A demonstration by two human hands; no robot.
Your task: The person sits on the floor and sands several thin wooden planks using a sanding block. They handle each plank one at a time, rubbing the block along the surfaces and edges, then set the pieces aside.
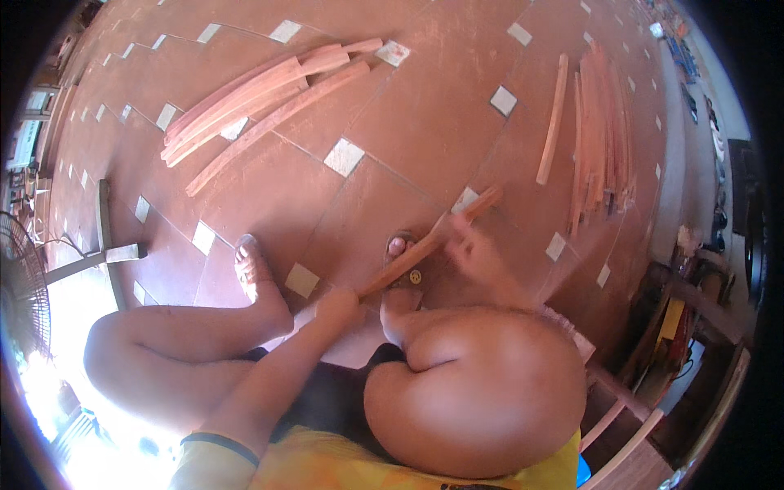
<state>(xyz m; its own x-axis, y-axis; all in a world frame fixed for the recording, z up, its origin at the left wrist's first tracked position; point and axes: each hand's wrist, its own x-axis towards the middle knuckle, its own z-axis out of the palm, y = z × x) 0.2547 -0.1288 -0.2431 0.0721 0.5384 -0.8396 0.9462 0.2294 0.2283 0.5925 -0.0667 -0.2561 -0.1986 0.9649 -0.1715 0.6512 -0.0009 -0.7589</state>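
A long reddish wooden strip (415, 251) slants across the space between my knees, over my right sandalled foot. My left hand (336, 309) is closed round its near end. Close to the strip's far part is my right hand (474, 247), smeared by motion. Its fingers are beside or touching the wood; I cannot tell which, nor whether they are closed.
Several wooden strips (237, 94) lie piled on the tiled floor at the far left. Another bundle of strips (603, 135) lies at the far right, a single strip (552, 122) beside it. A fan (23, 286) stands at left, near a metal stand leg (106, 253).
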